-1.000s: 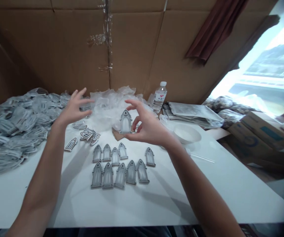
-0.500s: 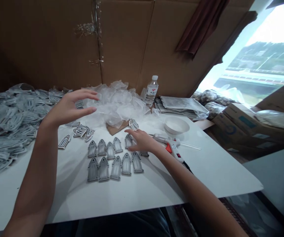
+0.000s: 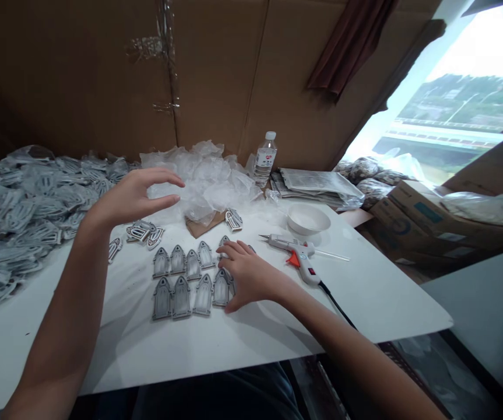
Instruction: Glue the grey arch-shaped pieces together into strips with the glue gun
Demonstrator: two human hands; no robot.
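My left hand (image 3: 135, 195) hovers over the back left of the table, thumb and fingers apart, with nothing between them. Two rows of small grey arched window-shaped pieces (image 3: 182, 297) lie on the white table. Over the right end of these rows is my right hand (image 3: 251, 274), its fingers spread and its thumb low beside the front row. It partly covers the arched piece (image 3: 221, 287) there and hides others behind it. Whether its fingertips touch them I cannot tell. Right of this hand lies a glue gun (image 3: 297, 252) with an orange trigger.
A large heap of bagged pieces (image 3: 28, 204) covers the left side. Crumpled clear plastic bags (image 3: 208, 175) lie at the back, near a water bottle (image 3: 265, 160). A white bowl (image 3: 308, 220) stands behind the glue gun. Cardboard boxes (image 3: 435, 224) are stacked at the right.
My right hand has come down from the back row towards the front row's right end. My left hand has shifted slightly right, still open. The view has turned a little.
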